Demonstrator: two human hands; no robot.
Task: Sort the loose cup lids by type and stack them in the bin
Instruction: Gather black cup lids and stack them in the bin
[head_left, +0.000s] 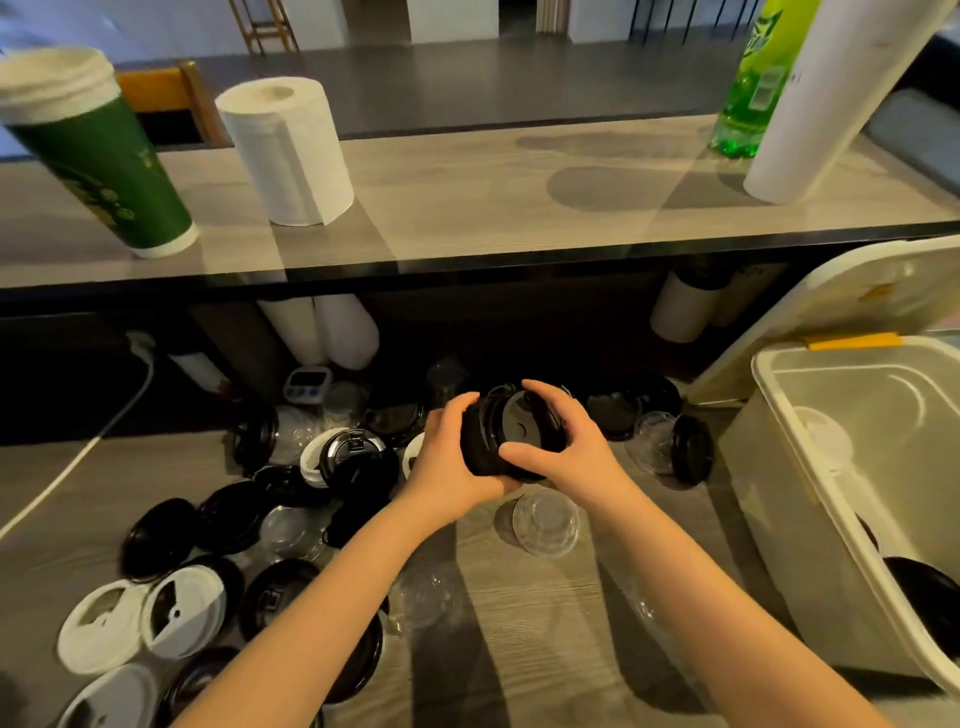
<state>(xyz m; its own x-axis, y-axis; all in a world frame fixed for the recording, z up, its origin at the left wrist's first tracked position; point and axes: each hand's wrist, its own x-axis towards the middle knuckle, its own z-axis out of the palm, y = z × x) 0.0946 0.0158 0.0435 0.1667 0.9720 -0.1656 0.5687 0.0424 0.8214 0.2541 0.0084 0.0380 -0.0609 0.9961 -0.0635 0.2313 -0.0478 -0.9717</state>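
At the near left corner of the table (545, 623) lie white lids (140, 621), partly overlapping, with loose black lids (228, 514) scattered around them and back toward the middle, some flat and some tipped on edge. Both bare forearms reach in from the near edge. At the right edge stands the white bin (769, 493), open, with a black lid (924, 597) resting inside at its near end. A clear lid (545, 522) lies on the table just below the hands.

Over the middle of the table, the stack of black lids (511, 436) is held on its side, off the surface. The left hand (449, 457) cups it from below and behind with curled fingers; the right hand (571, 452) grips its other end, thumb along the near side and fingers curled over the top.

Beyond the hands, more black and clear lids crowd the far edge, beside a small timer (306, 382) and a white cable (78, 457) running off to the left. The bin's cover (857, 280) leans upright behind the bin. White cup sleeves (322, 332) stand under the raised shelf (467, 208).

On that shelf stand a green cup stack (98, 156) at the left end, a paper towel roll (288, 150) beside it, and a green bottle (753, 78) with a tall white tube (841, 98) at the right end
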